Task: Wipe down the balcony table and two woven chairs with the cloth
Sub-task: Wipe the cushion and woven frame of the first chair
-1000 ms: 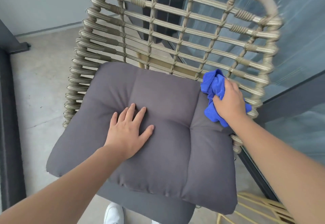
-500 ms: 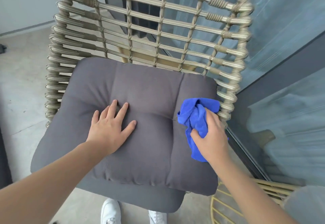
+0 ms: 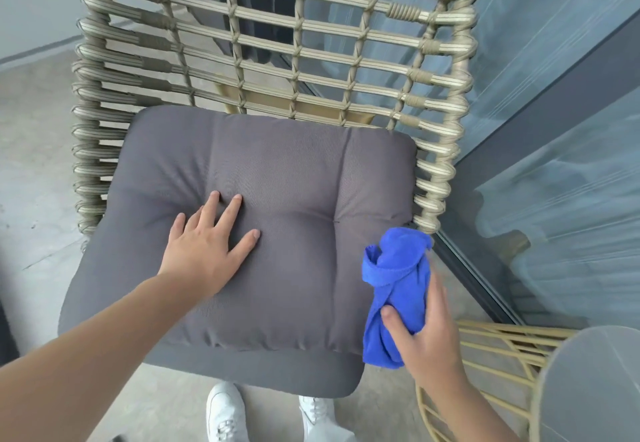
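A woven chair [image 3: 433,81] of tan rattan fills the view, with a grey seat cushion [image 3: 294,199] on it. My left hand [image 3: 207,244] rests flat on the cushion's middle left, fingers spread. My right hand [image 3: 429,334] grips a bunched blue cloth [image 3: 398,285] at the cushion's front right corner, just off the chair's right side. The round grey top of the balcony table [image 3: 595,386] shows at the bottom right, above its gold wire base [image 3: 491,344].
A glass wall with a dark frame [image 3: 540,102] runs close along the chair's right side. Grey concrete floor [image 3: 34,150] lies to the left. My white shoes [image 3: 225,414] stand under the cushion's front edge.
My right hand has drawn the blue cloth from the chair's right back weave forward and down to the cushion's front right corner. My left hand stays pressed on the cushion.
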